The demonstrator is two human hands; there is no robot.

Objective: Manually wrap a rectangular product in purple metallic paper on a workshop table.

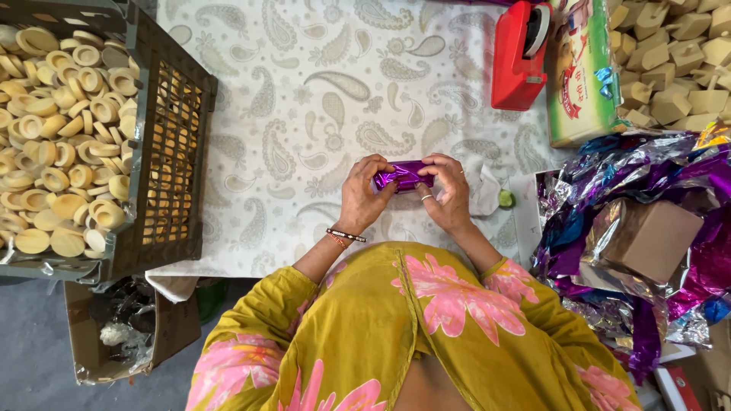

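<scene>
Pinching a small purple foil-wrapped piece from both ends, a seated person in a mustard garment with pink flowers works over a table spread with a pale paisley-printed cloth; seen from the head camera, the left hand closes its fingers on the near-left end of the packet while the right hand, a ring on one finger, grips the other end, so the foil sits taut between them, lifted just clear of the cloth and close to the body; the wrap is glossy and creased, catching light along its folds; within easy reach on the person's left stands a dark slatted plastic crate heaped with pale, round, ring-shaped pieces, matte and biscuit-coloured; on the right lies a crumpled pile of metallic foil sheets in purple, blue and silver, with a plain brown cardboard box resting among them; beyond the hands, a red tape dispenser stands beside a green printed carton; blocky tan pieces fill the far right corner.
</scene>
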